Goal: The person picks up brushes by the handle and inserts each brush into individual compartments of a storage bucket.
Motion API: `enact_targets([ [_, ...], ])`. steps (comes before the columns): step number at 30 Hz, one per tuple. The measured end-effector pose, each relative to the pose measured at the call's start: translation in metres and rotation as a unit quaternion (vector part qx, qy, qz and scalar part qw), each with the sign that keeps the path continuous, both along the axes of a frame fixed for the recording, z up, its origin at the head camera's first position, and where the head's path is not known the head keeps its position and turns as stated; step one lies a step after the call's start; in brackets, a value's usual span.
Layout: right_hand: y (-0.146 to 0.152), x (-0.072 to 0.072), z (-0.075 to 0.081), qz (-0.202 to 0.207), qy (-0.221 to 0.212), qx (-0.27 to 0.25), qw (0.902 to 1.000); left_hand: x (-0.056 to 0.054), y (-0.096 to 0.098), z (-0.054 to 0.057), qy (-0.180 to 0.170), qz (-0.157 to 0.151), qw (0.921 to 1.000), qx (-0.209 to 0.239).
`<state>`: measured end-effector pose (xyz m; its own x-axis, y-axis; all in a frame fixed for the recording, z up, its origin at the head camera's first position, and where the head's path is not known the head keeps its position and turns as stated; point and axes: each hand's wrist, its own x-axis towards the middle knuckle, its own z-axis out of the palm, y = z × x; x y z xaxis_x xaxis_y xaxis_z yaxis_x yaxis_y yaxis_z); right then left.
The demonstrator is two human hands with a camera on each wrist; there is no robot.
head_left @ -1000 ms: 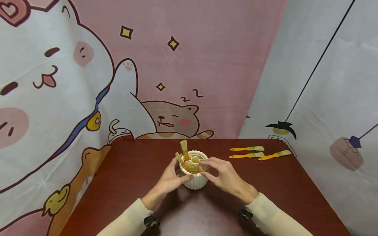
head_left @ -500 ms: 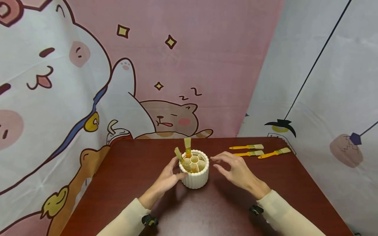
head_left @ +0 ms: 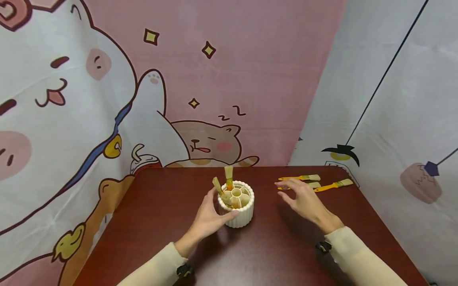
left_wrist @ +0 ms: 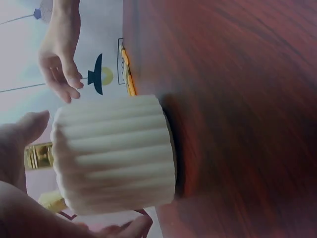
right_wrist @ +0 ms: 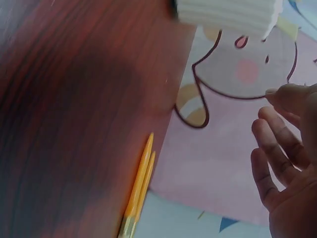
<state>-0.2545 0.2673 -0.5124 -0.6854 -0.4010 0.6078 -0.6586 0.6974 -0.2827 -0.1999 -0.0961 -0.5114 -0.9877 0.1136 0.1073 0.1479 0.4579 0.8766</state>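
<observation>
Cream-white, ribbed round holder (head_left: 241, 217) with a beaded rim and petal-shaped compartments around a central ring is gripped at its side by the left hand (head_left: 207, 216). Within it, close to that grip, flat brushes (head_left: 229, 174) are stood pale bristles up, one nearly upright, another tilted. Well to the right, the right hand (head_left: 304, 200) is held with thumb and fingers slightly parted, near three yellow-handled brushes (head_left: 333, 186) laid on the glossy red-brown table (head_left: 161, 198).

Cream sleeves (head_left: 361, 254), black wrist devices (head_left: 185, 271)
</observation>
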Motion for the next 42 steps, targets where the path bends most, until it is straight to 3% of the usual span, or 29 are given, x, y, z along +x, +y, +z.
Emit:
enact_targets([
  [5,0.02,-0.01,-0.003,-0.03,-0.015,0.019,0.9992,-0.001,0.009,0.002,0.007,0.029,0.9993,-0.023],
  [13,0.048,-0.023,-0.01,-0.082,-0.099,0.019,0.9915,-0.001,0.021,-0.003,0.007,0.051,0.9984,-0.022],
  [18,0.063,-0.031,-0.016,-0.103,-0.124,0.024,0.9865,-0.002,0.023,-0.005,0.003,0.056,0.9982,-0.023],
  [27,0.085,-0.044,-0.029,-0.125,-0.161,0.04,0.9782,-0.002,0.018,-0.004,-0.014,0.035,0.9988,0.03],
  [35,0.095,-0.052,-0.035,-0.133,-0.188,0.063,0.971,-0.004,0.009,-0.005,-0.024,0.018,0.9991,0.03],
  [42,0.099,-0.057,-0.037,-0.134,-0.209,0.089,0.9646,-0.01,0.001,-0.008,-0.029,-0.016,0.998,0.054],
])
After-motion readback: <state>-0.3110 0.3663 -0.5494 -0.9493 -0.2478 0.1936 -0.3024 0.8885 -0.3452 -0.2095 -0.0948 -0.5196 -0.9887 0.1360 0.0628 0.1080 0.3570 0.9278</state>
